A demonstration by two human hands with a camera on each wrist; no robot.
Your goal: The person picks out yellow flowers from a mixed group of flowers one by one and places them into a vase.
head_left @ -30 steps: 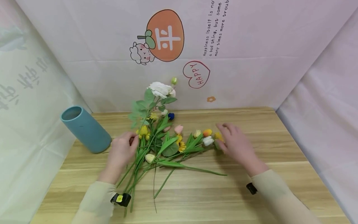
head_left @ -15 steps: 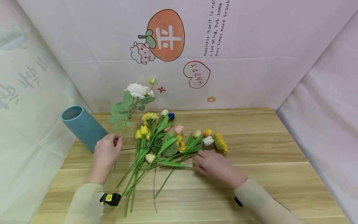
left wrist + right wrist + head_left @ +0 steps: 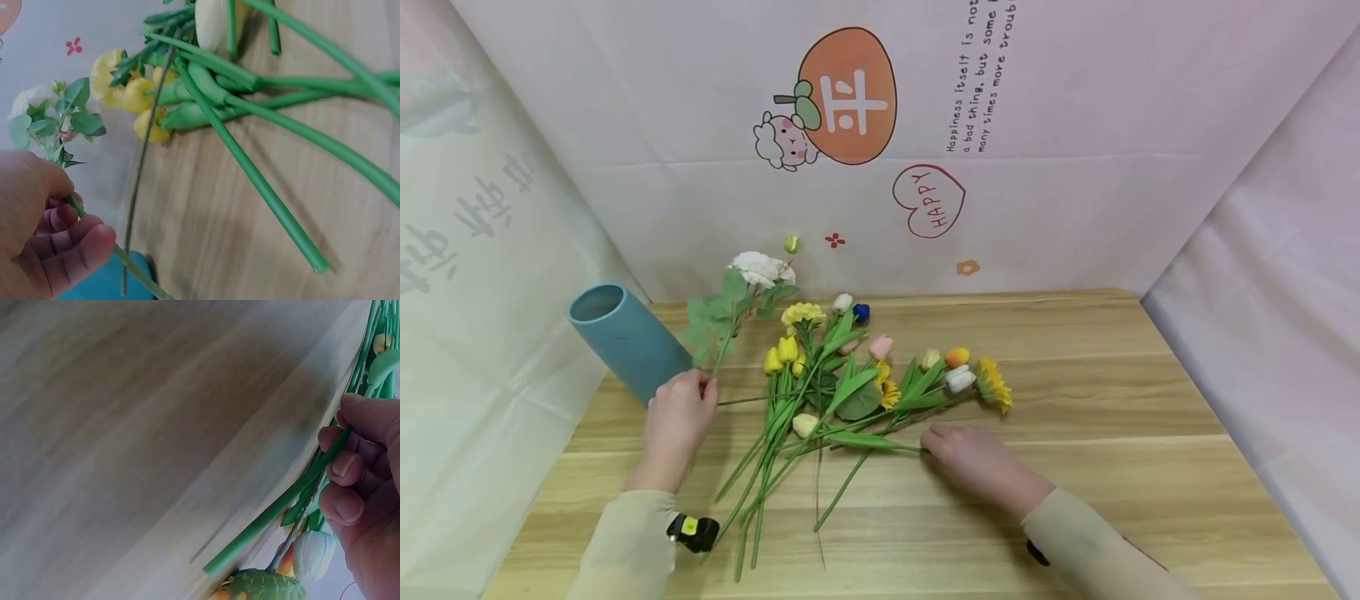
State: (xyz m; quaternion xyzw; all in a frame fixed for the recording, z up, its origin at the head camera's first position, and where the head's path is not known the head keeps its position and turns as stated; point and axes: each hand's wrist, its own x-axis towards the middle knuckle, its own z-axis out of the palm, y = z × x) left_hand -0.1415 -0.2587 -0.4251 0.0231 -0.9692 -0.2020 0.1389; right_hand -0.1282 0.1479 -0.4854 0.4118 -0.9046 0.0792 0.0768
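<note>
R hand (image 3: 977, 467) nearest: ~1 s ago up by the far-R sunflower (image 3: 994, 385), now drawn back low over the desk (image 3: 1187, 483), fingers (image 3: 345, 467) pinching a green stem (image 3: 269, 515) short of its cut end, prob. the pale-yellow tulip's (image 3: 805, 426). L hand (image 3: 677, 421), slightly farther: fingers clamped on the rose stem (image 3: 140, 274); over same sec it's swung L off the pile, then dipped a bit. White rose (image 3: 760, 268) now slants just beside the blue vase (image 3: 643, 350), not in it. Other blooms, e.g. yellow tulips (image 3: 787, 348), look unmoved. My read: rose is separated out; 2nd stem gripped, not yet lifted free.
</note>
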